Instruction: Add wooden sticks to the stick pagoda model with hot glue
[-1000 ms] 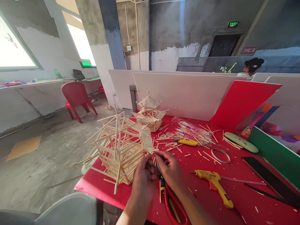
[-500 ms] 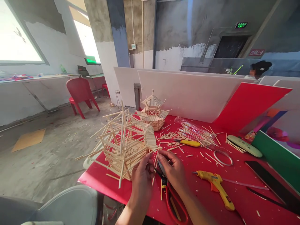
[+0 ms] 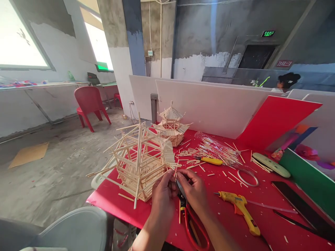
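A large open frame of thin wooden sticks [image 3: 137, 162] lies tilted on the red table [image 3: 227, 212]. My left hand [image 3: 162, 198] and my right hand [image 3: 192, 190] meet at its right edge, both pinching a short wooden stick [image 3: 175, 173] beside the frame's slatted roof panel. Red-handled cutters [image 3: 192, 223] lie on the table under my right wrist. A smaller finished stick pagoda [image 3: 171, 126] stands behind the frame.
A yellow glue gun [image 3: 239, 208], a yellow utility knife [image 3: 210, 160], a clear bag of sticks [image 3: 217, 148], a tape ring [image 3: 247, 177] and loose stick offcuts lie to the right. White, red and green boards [image 3: 272, 118] stand behind. A person sits beyond them. A grey chair back [image 3: 75, 226] is nearest me.
My hands have shifted slightly and lifted the short stick closer to the frame's roof edge. The view has moved a little; the frame stays in place.
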Demonstrator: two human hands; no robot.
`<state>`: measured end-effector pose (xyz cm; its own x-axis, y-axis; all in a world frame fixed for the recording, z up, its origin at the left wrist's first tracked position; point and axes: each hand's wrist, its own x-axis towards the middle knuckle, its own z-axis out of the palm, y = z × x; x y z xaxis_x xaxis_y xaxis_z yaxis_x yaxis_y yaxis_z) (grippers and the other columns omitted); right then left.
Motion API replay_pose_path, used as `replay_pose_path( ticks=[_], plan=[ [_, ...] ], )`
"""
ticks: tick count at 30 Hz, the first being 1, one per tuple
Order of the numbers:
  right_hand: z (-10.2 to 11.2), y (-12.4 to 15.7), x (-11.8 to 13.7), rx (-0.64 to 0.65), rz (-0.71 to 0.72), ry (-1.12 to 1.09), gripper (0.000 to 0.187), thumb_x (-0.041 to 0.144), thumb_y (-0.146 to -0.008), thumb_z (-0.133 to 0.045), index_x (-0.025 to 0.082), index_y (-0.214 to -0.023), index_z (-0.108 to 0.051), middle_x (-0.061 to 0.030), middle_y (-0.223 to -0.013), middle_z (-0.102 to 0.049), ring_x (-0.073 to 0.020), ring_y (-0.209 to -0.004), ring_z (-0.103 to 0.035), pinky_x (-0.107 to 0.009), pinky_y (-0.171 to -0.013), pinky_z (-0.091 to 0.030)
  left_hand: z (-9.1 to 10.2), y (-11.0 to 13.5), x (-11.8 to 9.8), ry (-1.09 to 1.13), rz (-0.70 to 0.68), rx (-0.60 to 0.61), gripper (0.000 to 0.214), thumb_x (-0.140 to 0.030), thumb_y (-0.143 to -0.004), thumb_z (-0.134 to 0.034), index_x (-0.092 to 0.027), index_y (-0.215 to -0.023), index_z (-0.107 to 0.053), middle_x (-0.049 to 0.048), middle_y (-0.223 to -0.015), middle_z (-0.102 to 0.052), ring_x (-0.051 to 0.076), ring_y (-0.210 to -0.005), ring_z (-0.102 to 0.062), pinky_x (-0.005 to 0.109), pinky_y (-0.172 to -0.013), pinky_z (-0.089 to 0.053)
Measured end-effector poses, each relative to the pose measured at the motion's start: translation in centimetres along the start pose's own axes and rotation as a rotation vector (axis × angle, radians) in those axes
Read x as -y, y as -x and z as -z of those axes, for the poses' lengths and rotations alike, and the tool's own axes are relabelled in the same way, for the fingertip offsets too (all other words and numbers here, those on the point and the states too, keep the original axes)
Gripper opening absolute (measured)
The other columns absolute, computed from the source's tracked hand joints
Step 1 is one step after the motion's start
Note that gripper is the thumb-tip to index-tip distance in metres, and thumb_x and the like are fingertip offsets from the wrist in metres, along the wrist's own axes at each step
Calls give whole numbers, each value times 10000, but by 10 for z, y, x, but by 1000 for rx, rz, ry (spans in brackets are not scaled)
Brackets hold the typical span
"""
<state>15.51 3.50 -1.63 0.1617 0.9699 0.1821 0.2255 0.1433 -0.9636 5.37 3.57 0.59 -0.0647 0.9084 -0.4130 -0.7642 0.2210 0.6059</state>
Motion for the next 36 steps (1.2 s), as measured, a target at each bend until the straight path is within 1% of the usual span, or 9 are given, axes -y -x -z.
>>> replay_pose_path(
  ticks=[6,15,22,28,36],
  plan=[
    [3,1,-1,-5,-1,-3,332,495,-881,-594,210,-959,-745,-58,-899,-747,-195,-759,-668,-265,-635,-516,-3,-1,1,36,25,-31,277,-242,-570,-870,-138,-632,-621,-41,-522,-549,47,-405,-422,171,-366,-296],
    [5,0,-2,-17,-14,-5,315,477,-874,-599,213,-960,-748,-55,-897,-746,-196,-770,-660,-267,-653,-507,-5,0,-1,41,30,-59,243,-198,-567,-850,-132,-617,-622,-33,-504,-559,48,-395,-431,166,-357,-291],
    [7,0,-3,-11,-25,-4,308,462,-887,-589,210,-977,-742,-55,-925,-739,-198,-800,-661,-274,-691,-502,-6,1,-2,35,40,-26,252,-217,-562,-863,-136,-623,-631,-30,-502,-555,51,-407,-436,162,-366,-308],
    [7,1,-2,1,-29,-7,328,472,-890,-582,203,-984,-745,-68,-956,-748,-205,-810,-666,-275,-682,-504,-5,2,-3,28,38,-32,253,-217,-543,-864,-127,-634,-646,-26,-501,-560,52,-406,-436,160,-362,-312],
    [7,2,-3,4,-24,-2,309,454,-884,-593,209,-985,-752,-66,-960,-754,-208,-814,-673,-266,-666,-498,-4,2,-2,36,36,-33,212,-199,-580,-833,-119,-685,-666,-28,-518,-563,52,-409,-438,160,-363,-312]
  ],
)
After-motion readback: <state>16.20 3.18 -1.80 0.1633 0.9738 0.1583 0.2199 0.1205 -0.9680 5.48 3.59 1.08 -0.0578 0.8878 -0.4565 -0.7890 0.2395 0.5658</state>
